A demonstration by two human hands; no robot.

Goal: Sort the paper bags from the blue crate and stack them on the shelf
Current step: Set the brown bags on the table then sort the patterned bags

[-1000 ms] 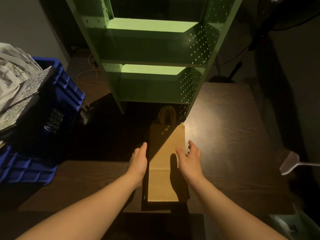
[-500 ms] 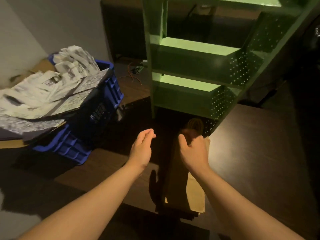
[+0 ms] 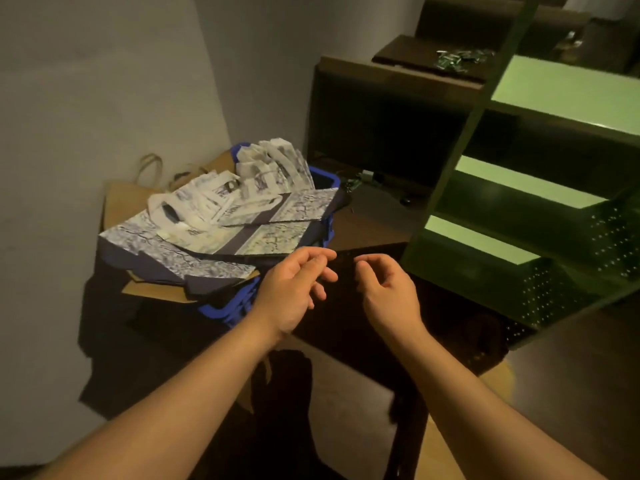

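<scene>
A blue crate (image 3: 227, 308) stands at the left on the dark table, heaped with patterned white-and-navy paper bags (image 3: 221, 233). Brown paper bags (image 3: 124, 202) with twisted handles lean behind it against the wall. The green metal shelf (image 3: 526, 188) rises at the right. My left hand (image 3: 294, 289) hovers just off the crate's near right corner, fingers relaxed and holding nothing. My right hand (image 3: 388, 292) hangs beside it over the dark table, fingers loosely curled and empty. A brown bag (image 3: 498, 379) lies on the table below my right forearm, mostly hidden.
A dark wooden cabinet (image 3: 381, 109) stands behind the crate, with small green parts (image 3: 460, 58) on top. A grey wall fills the left. The dark table (image 3: 571, 393) extends to the right beneath the shelf.
My view has swung left from the shelf toward the crate. Both hands have left the brown bag on the table and moved toward the crate, empty.
</scene>
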